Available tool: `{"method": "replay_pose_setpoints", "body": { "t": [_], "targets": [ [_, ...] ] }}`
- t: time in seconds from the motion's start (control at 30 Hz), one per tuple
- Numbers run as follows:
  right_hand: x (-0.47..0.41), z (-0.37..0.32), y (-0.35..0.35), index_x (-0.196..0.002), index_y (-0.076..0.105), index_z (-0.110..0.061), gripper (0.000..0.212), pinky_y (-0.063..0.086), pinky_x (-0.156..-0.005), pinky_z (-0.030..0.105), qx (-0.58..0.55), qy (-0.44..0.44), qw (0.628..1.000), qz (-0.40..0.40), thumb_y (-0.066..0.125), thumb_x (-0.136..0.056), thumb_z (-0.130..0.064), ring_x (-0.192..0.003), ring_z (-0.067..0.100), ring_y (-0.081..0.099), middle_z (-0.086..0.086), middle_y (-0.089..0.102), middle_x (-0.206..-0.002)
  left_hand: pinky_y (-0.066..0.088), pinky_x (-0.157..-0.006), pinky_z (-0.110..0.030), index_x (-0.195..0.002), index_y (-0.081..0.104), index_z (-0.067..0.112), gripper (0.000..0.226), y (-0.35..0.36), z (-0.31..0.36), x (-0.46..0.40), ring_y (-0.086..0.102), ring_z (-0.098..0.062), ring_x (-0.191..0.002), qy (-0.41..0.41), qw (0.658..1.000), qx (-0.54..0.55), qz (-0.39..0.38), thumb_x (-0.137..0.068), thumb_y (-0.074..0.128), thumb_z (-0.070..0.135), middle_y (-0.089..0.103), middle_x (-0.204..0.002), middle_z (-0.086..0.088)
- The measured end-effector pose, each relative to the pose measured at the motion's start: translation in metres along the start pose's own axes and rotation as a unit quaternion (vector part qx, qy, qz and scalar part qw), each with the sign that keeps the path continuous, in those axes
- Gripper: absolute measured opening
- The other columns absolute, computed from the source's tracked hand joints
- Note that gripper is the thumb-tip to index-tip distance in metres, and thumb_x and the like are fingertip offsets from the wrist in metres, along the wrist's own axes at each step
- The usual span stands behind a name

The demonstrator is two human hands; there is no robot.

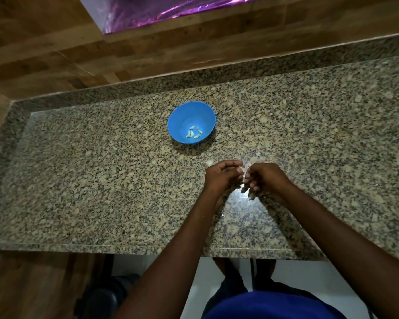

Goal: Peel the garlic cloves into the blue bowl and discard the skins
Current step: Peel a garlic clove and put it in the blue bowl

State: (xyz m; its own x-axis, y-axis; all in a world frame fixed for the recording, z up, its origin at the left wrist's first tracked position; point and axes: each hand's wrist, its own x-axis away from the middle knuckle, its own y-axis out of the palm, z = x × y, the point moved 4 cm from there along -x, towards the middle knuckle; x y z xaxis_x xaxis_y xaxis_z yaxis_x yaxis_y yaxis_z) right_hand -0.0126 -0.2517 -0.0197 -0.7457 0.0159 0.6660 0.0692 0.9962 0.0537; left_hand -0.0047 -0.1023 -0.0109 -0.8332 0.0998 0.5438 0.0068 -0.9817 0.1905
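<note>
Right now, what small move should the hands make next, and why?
Probably finish stripping the clove pinched between the left hand and right hand, then drop it into the blue bowl, where peeled cloves already lie.

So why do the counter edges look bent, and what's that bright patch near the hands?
Head view: the wide-angle lens bows the granite counter edges; the bright patch below the left hand and right hand is light glaring off polished stone. The scene is dim, and the blue bowl casts a soft shadow toward the person.
</note>
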Motion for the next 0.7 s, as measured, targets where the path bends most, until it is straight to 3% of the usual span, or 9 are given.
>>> {"method": "replay_pose_setpoints", "body": {
  "t": [0.13, 0.27, 0.47, 0.6, 0.7],
  "targets": [
    [-0.001, 0.004, -0.002, -0.072, 0.067, 0.005, 0.016, 0.047, -0.055, 0.035, -0.03, 0.02, 0.999, 0.0, 0.059, -0.075, -0.009, -0.056, 0.032, 0.055, 0.026, 0.066, -0.073, 0.058, -0.07, -0.032, -0.11, 0.072, -0.001, 0.024, -0.001, -0.002, -0.001, 0.066, -0.024, -0.077, -0.003, 1.0, -0.012, 0.002, -0.086, 0.07, -0.002, 0.075, -0.096, -0.016],
    [0.0, 0.002, -0.005, -0.067, 0.067, 0.005, 0.015, 0.05, -0.062, 0.049, -0.006, 0.019, 1.0, 0.018, 0.061, -0.067, -0.009, -0.054, 0.031, 0.056, 0.027, 0.067, -0.069, 0.058, -0.067, -0.029, -0.103, 0.075, 0.002, 0.018, -0.001, -0.004, -0.005, 0.065, -0.023, -0.074, -0.004, 0.999, -0.032, 0.006, -0.087, 0.069, -0.004, 0.073, -0.091, -0.018],
    [0.003, -0.001, -0.01, -0.061, 0.066, 0.005, 0.017, 0.057, -0.06, 0.057, 0.057, -0.019, 0.997, 0.056, 0.057, -0.066, -0.008, -0.051, 0.034, 0.06, 0.03, 0.067, -0.067, 0.058, -0.067, -0.034, -0.102, 0.074, 0.002, 0.014, -0.001, -0.004, -0.01, 0.067, -0.022, -0.067, -0.008, 0.999, -0.034, 0.008, -0.09, 0.068, 0.0, 0.073, -0.082, -0.017],
    [0.0, -0.002, -0.017, -0.063, 0.065, 0.002, 0.021, 0.06, -0.06, 0.045, 0.163, -0.079, 0.98, 0.086, 0.059, -0.076, -0.013, -0.056, 0.035, 0.067, 0.018, 0.068, -0.061, 0.058, -0.065, -0.041, -0.102, 0.072, -0.002, 0.013, 0.004, 0.002, -0.018, 0.065, -0.028, -0.066, 0.02, 0.995, -0.089, 0.036, -0.091, 0.068, 0.005, 0.071, -0.077, -0.021],
    [-0.004, -0.005, -0.024, -0.064, 0.071, -0.014, 0.02, 0.049, -0.058, 0.023, 0.312, -0.152, 0.93, 0.118, 0.065, -0.083, -0.016, -0.063, 0.017, 0.067, -0.001, 0.067, -0.06, 0.058, -0.058, -0.043, -0.087, 0.072, 0.003, 0.006, 0.013, 0.009, -0.032, 0.062, -0.025, -0.056, 0.061, 0.985, -0.146, 0.067, -0.091, 0.068, 0.006, 0.069, -0.069, -0.02]
  ]
}}
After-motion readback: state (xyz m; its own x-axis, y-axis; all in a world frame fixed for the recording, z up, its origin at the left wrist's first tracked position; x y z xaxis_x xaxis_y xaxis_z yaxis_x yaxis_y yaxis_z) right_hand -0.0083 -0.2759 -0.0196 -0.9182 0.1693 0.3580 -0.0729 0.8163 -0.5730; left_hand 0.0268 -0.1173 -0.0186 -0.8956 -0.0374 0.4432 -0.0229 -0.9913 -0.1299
